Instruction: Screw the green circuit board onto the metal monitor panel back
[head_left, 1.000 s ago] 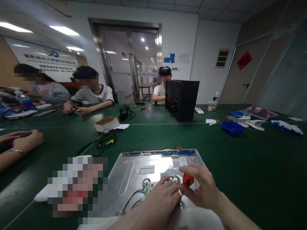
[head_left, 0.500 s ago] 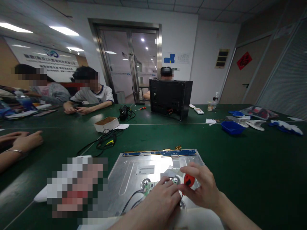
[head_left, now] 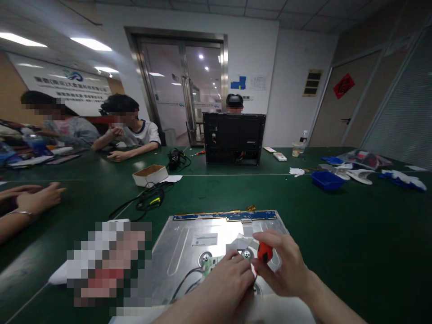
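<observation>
Metal panel (head_left: 187, 258) lies toward the near edge of the table (head_left: 337, 225). Snagging the black cables (head_left: 183, 280) at its left could strain the green board (head_left: 209, 265) they meet. My left fingers (head_left: 232, 254) curl over that board; whether they grip anything, I cannot tell. Should they slip, the red-handled screwdriver (head_left: 265, 252) held in my right fingers (head_left: 270, 237) might skid and scratch metal.

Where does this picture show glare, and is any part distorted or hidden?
Head view throughout: glare whitens part of the metal panel; the ceiling lights are washed out; the door frame leans, suggesting wide-angle distortion; coarse squares hide an area at lower left.
</observation>
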{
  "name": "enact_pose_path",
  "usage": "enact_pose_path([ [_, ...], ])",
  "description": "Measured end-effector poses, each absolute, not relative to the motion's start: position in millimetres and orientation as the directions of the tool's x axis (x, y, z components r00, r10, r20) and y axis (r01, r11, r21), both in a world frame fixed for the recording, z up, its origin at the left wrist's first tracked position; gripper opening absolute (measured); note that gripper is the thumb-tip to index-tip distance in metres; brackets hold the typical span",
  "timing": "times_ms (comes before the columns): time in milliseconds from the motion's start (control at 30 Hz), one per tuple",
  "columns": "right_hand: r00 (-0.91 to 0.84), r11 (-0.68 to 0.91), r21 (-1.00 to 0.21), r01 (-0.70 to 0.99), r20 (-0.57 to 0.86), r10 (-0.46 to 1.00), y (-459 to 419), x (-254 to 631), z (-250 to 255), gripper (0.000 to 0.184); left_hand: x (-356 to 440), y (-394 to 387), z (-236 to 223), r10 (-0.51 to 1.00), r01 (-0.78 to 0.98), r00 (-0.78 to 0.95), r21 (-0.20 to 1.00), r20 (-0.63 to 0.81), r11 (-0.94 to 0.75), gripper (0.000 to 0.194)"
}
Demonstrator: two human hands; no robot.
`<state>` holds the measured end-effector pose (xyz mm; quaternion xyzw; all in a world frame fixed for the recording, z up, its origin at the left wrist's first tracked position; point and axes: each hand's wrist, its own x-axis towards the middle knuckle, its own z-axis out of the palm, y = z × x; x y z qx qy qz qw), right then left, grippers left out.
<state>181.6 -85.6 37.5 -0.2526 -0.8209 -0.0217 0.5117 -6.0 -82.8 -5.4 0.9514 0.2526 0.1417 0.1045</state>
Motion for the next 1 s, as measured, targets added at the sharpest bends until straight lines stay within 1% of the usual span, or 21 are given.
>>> enact_pose_path([
  [67, -0.34, 0.868, -0.208, 0.45, 0.86, 0.382, -83.7, 180.6, 34.8, 0.022, -6.5, -83.1, -4.6, 0.512, 0.451, 0.832, 0.277, 0.215, -0.849, 0.014],
  [133, -0.344, 0.867, -0.19, 0.461, 0.862, 0.372, -83.2, 180.6, 35.5, 0.023, -6.5, -83.1, -4.1, 0.518, 0.457, 0.829, 0.278, 0.21, -0.845, 0.012],
  [233, -0.378, 0.884, -0.204, 0.42, 0.846, 0.375, -85.0, 182.0, 42.0, 0.028, -5.5, -82.6, -3.0, 0.521, 0.462, 0.83, 0.279, 0.197, -0.842, 0.01],
  [333, -0.41, 0.901, -0.236, 0.363, 0.828, 0.382, -87.7, 183.4, 48.6, 0.038, -4.5, -82.1, -1.7, 0.513, 0.458, 0.837, 0.271, 0.19, -0.847, 0.01],
  [400, -0.401, 0.9, -0.239, 0.366, 0.832, 0.384, -88.6, 183.5, 49.5, 0.042, -4.4, -82.3, -1.3, 0.511, 0.458, 0.837, 0.261, 0.193, -0.849, 0.012],
  [467, -0.377, 0.888, -0.231, 0.399, 0.841, 0.388, -88.1, 182.7, 46.8, 0.04, -5.0, -82.8, -1.8, 0.512, 0.46, 0.836, 0.257, 0.199, -0.85, 0.014],
  [600, -0.335, 0.872, -0.211, 0.442, 0.863, 0.379, -84.7, 180.5, 37.3, 0.025, -6.8, -83.6, -4.7, 0.513, 0.459, 0.829, 0.251, 0.222, -0.852, 0.014],
  [700, -0.345, 0.874, -0.189, 0.448, 0.865, 0.365, -83.4, 180.2, 36.1, 0.023, -7.3, -83.4, -6.7, 0.512, 0.46, 0.827, 0.242, 0.233, -0.854, 0.011],
  [800, -0.373, 0.886, -0.204, 0.416, 0.85, 0.371, -84.7, 181.5, 42.1, 0.029, -6.9, -82.8, -7.0, 0.502, 0.455, 0.833, 0.229, 0.233, -0.861, 0.012],
  [900, -0.406, 0.903, -0.234, 0.36, 0.832, 0.378, -86.8, 183.2, 47.7, 0.04, -6.1, -82.4, -6.2, 0.496, 0.456, 0.84, 0.211, 0.22, -0.865, 0.012],
  [1000, -0.4, 0.9, -0.243, 0.361, 0.832, 0.385, -87.4, 183.5, 47.4, 0.045, -5.5, -82.2, -6.2, 0.496, 0.462, 0.839, 0.189, 0.223, -0.866, 0.012],
])
